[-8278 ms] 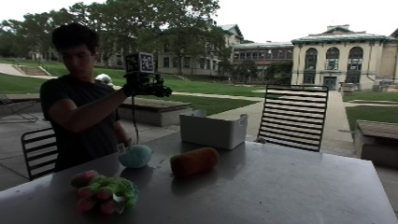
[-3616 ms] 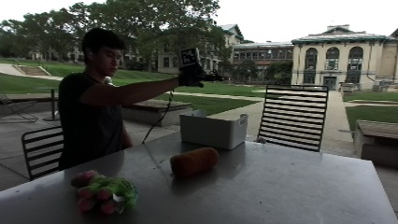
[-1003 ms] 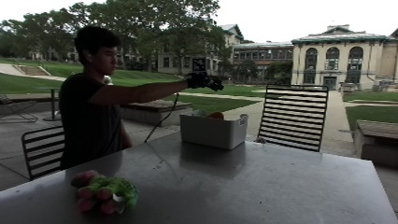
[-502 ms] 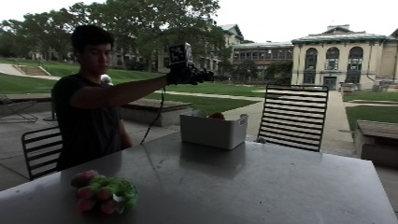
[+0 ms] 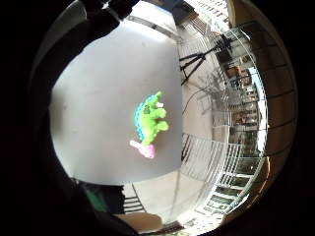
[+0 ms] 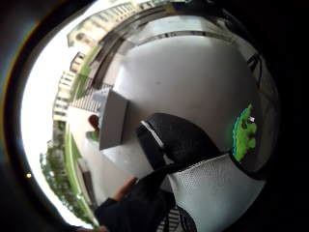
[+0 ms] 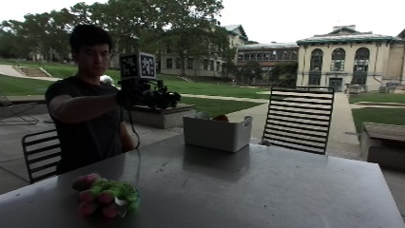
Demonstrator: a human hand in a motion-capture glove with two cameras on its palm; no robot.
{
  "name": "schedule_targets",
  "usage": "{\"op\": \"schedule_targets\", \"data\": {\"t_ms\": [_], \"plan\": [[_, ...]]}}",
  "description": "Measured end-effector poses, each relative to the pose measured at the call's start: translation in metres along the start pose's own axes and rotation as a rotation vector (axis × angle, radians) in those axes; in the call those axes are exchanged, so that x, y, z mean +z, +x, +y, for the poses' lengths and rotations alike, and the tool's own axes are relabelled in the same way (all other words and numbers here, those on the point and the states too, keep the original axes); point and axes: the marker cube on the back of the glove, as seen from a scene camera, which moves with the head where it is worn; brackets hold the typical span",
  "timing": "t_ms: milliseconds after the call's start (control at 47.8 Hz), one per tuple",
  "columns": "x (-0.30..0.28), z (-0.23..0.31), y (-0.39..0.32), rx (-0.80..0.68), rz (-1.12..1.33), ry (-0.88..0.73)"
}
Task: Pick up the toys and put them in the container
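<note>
Back from above the container (image 7: pixel 217 133), the gloved right hand (image 7: pixel 149 96) hangs raised, holding nothing, fingers loosely curled. Below it, the green toy (image 7: pixel 107 196) lies on the counter (image 7: pixel 253 190); only the palm views show its dinosaur shape (image 5: pixel 150 123).

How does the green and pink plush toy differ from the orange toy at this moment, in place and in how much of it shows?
The plush toy lies out on the table, near its front corner; the orange toy sits inside the white container. The plush toy shows whole; only the top of the orange toy shows above the rim. Neither is touched by the gloved right hand.
</note>
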Motion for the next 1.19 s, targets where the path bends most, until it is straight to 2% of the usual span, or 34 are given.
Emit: {"op": "schedule_targets", "data": {"t_ms": [293,773,982,1192], "plan": [[0.079,0.03,0.093,0.149,0.002,-0.075],[0.197,0.084,0.136,0.259,-0.013,-0.221],[0.217,0.085,0.151,0.295,0.027,-0.248],[0.236,0.092,0.166,0.35,-0.07,-0.308]]}}
